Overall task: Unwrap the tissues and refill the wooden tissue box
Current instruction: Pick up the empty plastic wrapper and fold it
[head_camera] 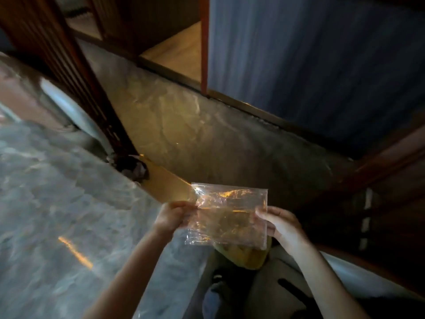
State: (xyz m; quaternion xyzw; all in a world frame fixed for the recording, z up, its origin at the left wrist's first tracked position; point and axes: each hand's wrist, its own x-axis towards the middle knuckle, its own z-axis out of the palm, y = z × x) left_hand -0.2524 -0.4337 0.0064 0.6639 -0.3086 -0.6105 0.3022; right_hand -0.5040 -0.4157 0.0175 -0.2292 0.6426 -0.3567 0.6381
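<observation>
A clear, flat plastic wrapper [230, 215] is stretched between both hands at the lower middle of the head view. My left hand [171, 217] pinches its left edge and my right hand [284, 225] pinches its right edge. The wrapper looks empty and see-through, with orange glints on it. I see no tissues and no wooden tissue box in this frame.
Below the wrapper lies something yellow [248, 255] over my legs. A grey mottled floor [57, 203] spreads to the left. A dark wooden post [87, 88] stands at the left, a blue ribbed wall [310, 54] at the upper right, a wooden shelf opening [177, 51] between them.
</observation>
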